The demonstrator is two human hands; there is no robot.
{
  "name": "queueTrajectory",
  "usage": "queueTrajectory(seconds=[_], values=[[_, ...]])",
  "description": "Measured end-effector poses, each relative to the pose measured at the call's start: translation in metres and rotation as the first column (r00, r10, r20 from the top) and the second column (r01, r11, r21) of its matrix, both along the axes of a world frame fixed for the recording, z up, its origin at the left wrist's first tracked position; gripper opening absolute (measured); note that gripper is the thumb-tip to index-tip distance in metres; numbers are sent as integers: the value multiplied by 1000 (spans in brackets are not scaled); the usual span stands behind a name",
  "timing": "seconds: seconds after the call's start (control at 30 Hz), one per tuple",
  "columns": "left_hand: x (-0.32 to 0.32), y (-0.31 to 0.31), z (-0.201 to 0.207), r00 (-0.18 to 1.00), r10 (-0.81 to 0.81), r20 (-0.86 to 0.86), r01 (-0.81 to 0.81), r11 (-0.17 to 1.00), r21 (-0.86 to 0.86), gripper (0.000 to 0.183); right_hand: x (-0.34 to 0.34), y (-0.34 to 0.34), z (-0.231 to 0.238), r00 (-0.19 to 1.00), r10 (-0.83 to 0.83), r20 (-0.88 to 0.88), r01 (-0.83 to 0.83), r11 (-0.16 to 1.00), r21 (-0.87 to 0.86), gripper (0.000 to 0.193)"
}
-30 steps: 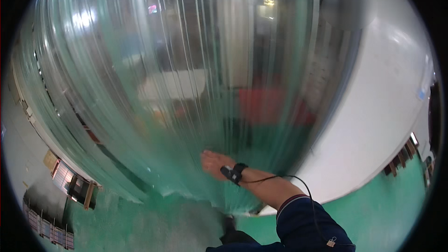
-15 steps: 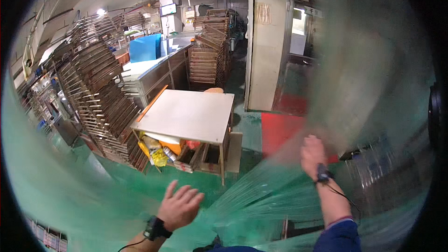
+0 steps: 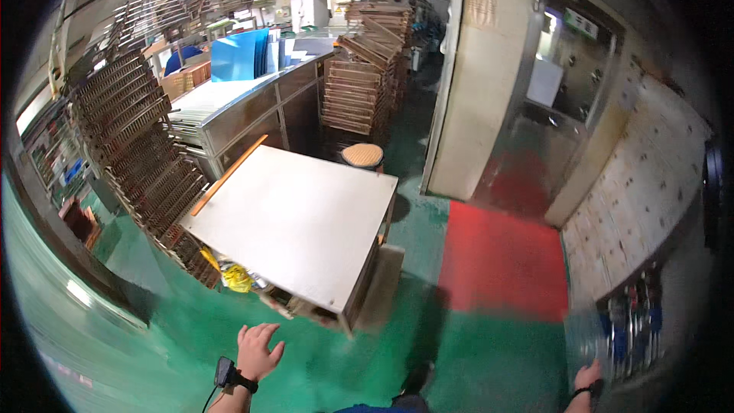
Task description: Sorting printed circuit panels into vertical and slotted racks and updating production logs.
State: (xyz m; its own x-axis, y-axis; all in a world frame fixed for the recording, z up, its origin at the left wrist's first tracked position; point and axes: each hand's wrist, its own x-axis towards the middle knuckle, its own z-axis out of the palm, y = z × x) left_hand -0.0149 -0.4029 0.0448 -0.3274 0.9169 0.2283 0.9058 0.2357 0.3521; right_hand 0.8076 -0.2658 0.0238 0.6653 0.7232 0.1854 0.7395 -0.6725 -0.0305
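Observation:
My left hand (image 3: 260, 352) is raised in front of me at the lower left, its fingers apart and nothing in it. A black wrist strap with a small device sits below it. Farther right, at the lower edge, my right hand (image 3: 587, 376) hangs low and partly blurred. It looks open and empty, beside a blurred, see-through sheet (image 3: 582, 336). Nearest to my left hand stands a white-topped table (image 3: 298, 214), with a yellow bag (image 3: 237, 279) and other items under its top. A smeared, see-through plastic curtain (image 3: 46, 313) shows at the left rim.
A round stool (image 3: 363, 155) stands behind the table. Stacked wooden frames (image 3: 145, 160) rise at the left, more frames (image 3: 355, 95) beyond. A counter holds blue sheets (image 3: 237, 57). At the right are a red mat (image 3: 505, 260), a door (image 3: 550, 99), lockers (image 3: 631, 191) and a shoe rack (image 3: 634, 325).
The plastic curtain that covered the right side no longer blocks the view there. My right hand has moved down and right, my left slightly left and down. The table appears closer.

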Motion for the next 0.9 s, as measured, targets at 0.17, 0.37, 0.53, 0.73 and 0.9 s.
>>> queueTrajectory(seconds=[0.17, 0.37, 0.53, 0.73, 0.9], values=[[75, 154, -28, 964, -68, 257, 46, 995, 93, 55, -57, 229, -21, 641, 629, -439, -544, 776, 319, 38], [118, 305, -17, 944, -117, 310, 101, 993, 67, 50, -256, 456, 100, 179, 903, -391, -847, 344, 405, 34], [92, 431, -62, 917, -58, 396, 9, 992, 123, 49, -316, 584, 83, 12, 934, -357, -980, 81, 180, 39], [47, 578, -79, 870, 174, 462, -253, 961, 115, 45, -204, 686, 1, 500, 690, -523, -838, 539, -91, 34], [7, 651, -102, 701, 399, 591, -493, 870, -2, 49, -119, 755, -84, 542, 511, -667, -757, 641, -124, 36]])
